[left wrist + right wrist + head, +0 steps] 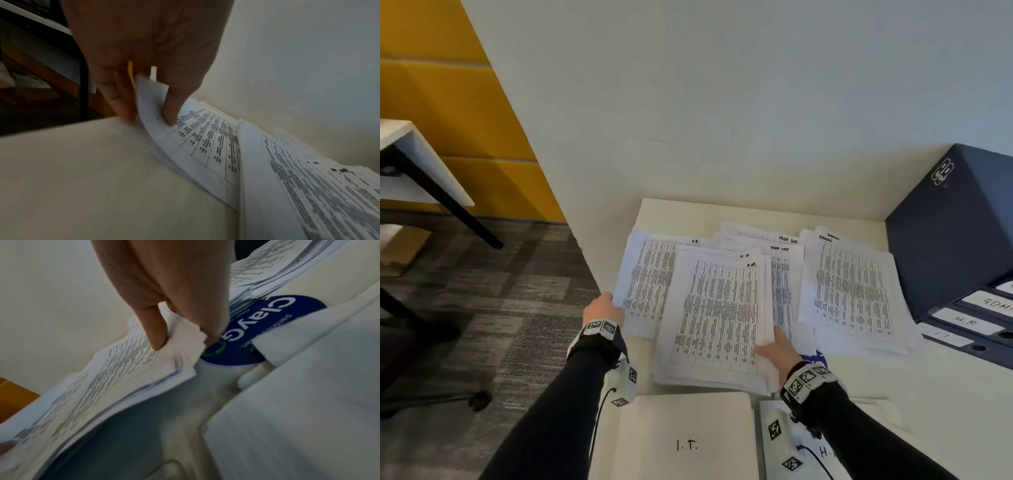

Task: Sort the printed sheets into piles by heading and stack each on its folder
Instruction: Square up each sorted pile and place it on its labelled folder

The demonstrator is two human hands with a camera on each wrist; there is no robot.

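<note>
While you lean over the pale table (859,387), your left hand (604,308) pinches the near left corner of an H.R. pile (645,277) at the table's left edge, and your right hand (777,349) grips the near right corner of a thicker H.R. stack (717,315) that overlaps it. Behind these lie sheets headed Task List (779,263), partly covered by the stack, and to the right a separate Admin pile (854,291). A dark blue box (948,233) stands against the wall at the right, crowding the Admin pile; in front of it lie dark binders (969,329) with spine labels reading I.T., H.R. and, partly cut off, Admin. Closest to you are two white folders: one marked I.T. (685,438) with nothing on it, and one to its right, the H.R. folder (828,452), largely hidden by your right forearm. Your left wrist camera shows what the head view cannot: the thumb (170,105) on top and fingers (121,100) beneath, curling the corner of the sheets upward off the table. Your right wrist camera shows the thumb (154,327) pressed on top of the stack's lifted corner, fingers under it, and a round blue sticker (263,331) on the table beside the stack, only a sliver of which the head view catches. Grey carpet and a yellow wall panel lie to the left
</note>
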